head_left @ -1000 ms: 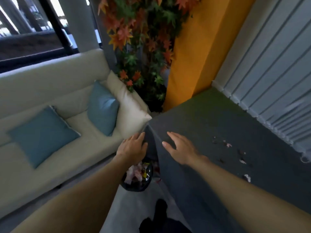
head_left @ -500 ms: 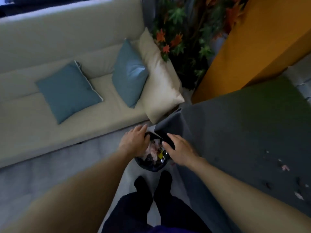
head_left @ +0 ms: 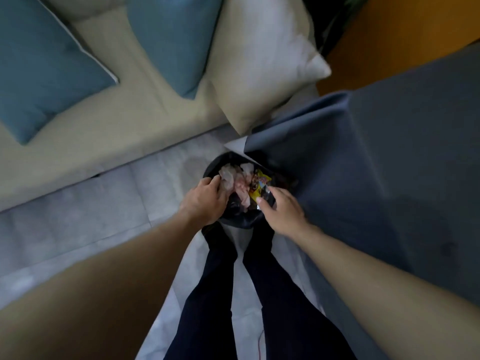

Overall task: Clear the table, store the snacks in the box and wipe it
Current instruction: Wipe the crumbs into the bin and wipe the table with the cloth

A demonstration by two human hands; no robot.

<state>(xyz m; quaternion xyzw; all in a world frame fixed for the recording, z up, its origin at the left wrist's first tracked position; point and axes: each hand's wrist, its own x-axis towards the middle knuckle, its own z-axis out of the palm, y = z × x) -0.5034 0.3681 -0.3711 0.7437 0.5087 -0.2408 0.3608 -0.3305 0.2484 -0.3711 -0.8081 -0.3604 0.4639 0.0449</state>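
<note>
A black trash bin (head_left: 241, 221) stands on the floor just in front of my feet. Crumpled pale tissues (head_left: 230, 175) and a yellow snack wrapper (head_left: 260, 185) lie on top inside it. My left hand (head_left: 205, 201) curls over the bin's left rim, fingers touching the tissues. My right hand (head_left: 283, 211) grips the right rim, thumb and fingers pinching the black edge beside the wrapper. The table, draped in a grey-blue cloth (head_left: 389, 165), stands to the right, and its corner hangs over the bin's far side.
A cream sofa (head_left: 117, 131) runs along the left and top, with two blue cushions (head_left: 39, 68) (head_left: 176, 40) and a cream cushion (head_left: 259, 66). An orange wall (head_left: 402, 27) is at the top right. My dark-trousered legs (head_left: 215, 294) stand on pale floor tiles.
The view has tilted down from the table and sofa to the floor. Both hands have dropped onto the bin and closed on its rim.
</note>
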